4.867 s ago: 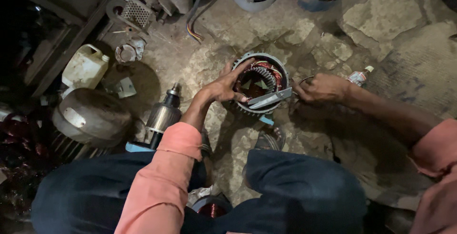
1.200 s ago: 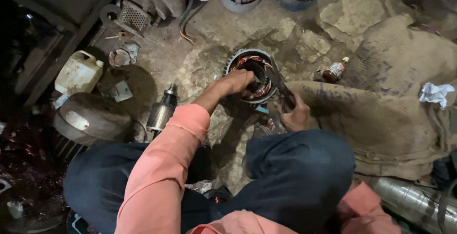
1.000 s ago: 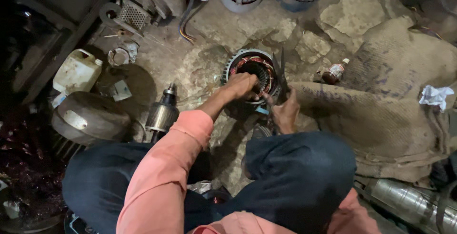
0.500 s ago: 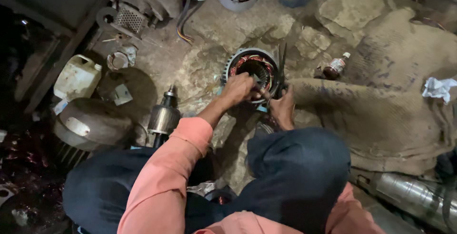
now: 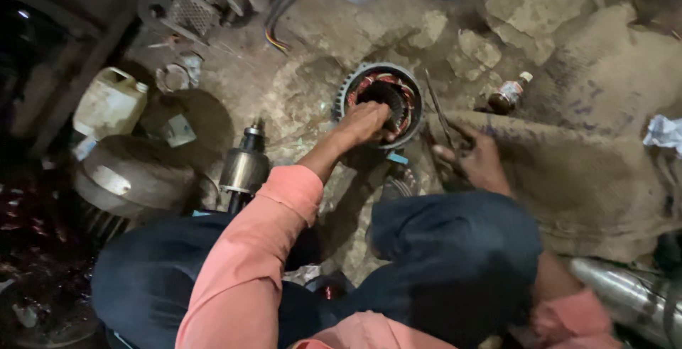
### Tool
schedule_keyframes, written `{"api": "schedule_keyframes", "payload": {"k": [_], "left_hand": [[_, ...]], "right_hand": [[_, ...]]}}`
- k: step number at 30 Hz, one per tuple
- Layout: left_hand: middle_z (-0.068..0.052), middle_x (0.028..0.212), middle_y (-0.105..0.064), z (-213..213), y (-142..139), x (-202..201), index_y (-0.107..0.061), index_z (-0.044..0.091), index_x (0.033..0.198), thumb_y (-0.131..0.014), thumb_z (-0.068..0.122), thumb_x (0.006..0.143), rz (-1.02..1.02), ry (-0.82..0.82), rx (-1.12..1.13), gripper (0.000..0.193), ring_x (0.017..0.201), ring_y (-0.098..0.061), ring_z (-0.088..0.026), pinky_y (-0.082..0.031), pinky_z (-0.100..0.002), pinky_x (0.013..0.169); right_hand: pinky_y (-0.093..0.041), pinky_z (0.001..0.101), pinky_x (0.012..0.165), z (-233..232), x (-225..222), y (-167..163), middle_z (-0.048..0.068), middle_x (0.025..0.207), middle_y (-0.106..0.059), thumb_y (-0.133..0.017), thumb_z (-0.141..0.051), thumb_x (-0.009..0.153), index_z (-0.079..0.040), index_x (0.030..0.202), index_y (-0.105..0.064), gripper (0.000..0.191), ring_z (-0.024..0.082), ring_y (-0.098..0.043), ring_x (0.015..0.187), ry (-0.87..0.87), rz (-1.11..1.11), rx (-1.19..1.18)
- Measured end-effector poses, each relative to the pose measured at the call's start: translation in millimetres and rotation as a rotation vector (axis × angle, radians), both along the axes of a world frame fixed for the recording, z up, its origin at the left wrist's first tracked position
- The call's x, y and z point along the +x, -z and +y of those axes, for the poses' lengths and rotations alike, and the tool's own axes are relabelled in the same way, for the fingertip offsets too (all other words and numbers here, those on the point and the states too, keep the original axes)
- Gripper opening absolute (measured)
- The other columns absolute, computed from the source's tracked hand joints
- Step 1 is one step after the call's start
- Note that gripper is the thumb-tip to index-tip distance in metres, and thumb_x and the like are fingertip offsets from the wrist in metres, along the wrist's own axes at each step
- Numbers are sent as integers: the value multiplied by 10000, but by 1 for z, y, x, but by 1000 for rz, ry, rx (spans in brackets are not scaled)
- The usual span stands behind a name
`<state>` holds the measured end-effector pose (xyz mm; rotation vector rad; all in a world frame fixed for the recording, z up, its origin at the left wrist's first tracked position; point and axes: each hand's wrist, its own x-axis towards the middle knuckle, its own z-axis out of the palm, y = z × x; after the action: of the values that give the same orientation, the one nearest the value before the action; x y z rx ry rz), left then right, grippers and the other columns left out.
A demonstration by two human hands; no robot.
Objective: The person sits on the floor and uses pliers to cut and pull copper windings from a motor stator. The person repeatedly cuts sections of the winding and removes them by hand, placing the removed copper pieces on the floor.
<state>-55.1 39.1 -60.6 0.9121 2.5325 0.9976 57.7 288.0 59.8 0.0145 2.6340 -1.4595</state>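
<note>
A round motor stator (image 5: 399,83) with copper windings and a finned rim lies on the dirt floor in front of my knees. My left hand (image 5: 364,123) grips its near rim, fingers curled into the bore. My right hand (image 5: 474,163) is just right of the stator, above my right knee. It is closed on the handles of long metal shears (image 5: 438,110), whose blades point away from me along the stator's right side.
A motor rotor (image 5: 244,168) stands left of my arm, beside a domed metal cover (image 5: 121,178) and a white jerry can (image 5: 108,104). A small brown bottle (image 5: 507,95) and sackcloth (image 5: 590,178) lie to the right, and a steel cylinder (image 5: 629,293) at lower right.
My right hand has drawn back from across the stator to beside my knee, and the shears now point away from me. My left hand has stayed on the stator.
</note>
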Motion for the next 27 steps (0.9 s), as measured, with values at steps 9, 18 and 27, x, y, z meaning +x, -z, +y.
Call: {"api": "schedule_keyframes", "payload": {"k": [9,18,27], "left_hand": [[-161,1081,-658,-44,-44,1,-672,81,1250,-658,173,979,326,-658,254,286,1031,-590,-403,-483,-481,917],[-227,1203,-608,-40,-52,17,-636,24,1286,-627,171,1019,236,-719,225,304,1100,-547,-443,-462,-511,962],[-207,1175,-637,-39,-47,17,-641,21,1286,-600,145,1008,180,-685,222,307,1084,-562,-423,-464,-496,967]], "right_hand": [[-386,353,552,63,-27,-29,75,701,-469,-841,-423,765,-73,1484,-622,830,153,-459,665,-583,-602,223],[-563,428,674,43,-90,-25,98,845,-761,-751,-647,730,-29,1204,-753,778,236,-686,759,-959,-747,347],[-497,369,469,6,-123,-41,39,637,-656,-707,-679,722,-162,1436,-648,884,177,-588,502,-980,-957,302]]}}
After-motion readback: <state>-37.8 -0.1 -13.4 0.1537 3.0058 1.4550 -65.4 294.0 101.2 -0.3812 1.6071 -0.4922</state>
